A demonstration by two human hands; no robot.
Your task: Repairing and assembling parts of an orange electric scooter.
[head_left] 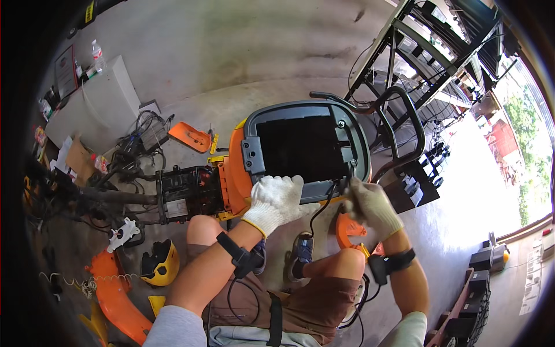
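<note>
In front of me is an orange scooter body (235,159) with a dark grey storage compartment (363,136), its inside black. My left hand (274,201), in a white knit glove, lies at the compartment's near rim with fingers curled over it and thumb stuck out to the right. At the near right corner, my right hand (370,207), gloved too, is closed on something small and dark that I cannot make out. A bolt (354,163) sits just beyond its fingertips. Between the hands a black cable (319,213) hangs down from the rim.
A bent black grab rail (417,130) sticks out right of the compartment, below a metal rack (399,34). At left lie a black frame with wiring (191,194), an orange tray-shaped part (189,136), a yellow shell (161,265) and a long orange panel (115,298). A grey cabinet (95,101) stands behind.
</note>
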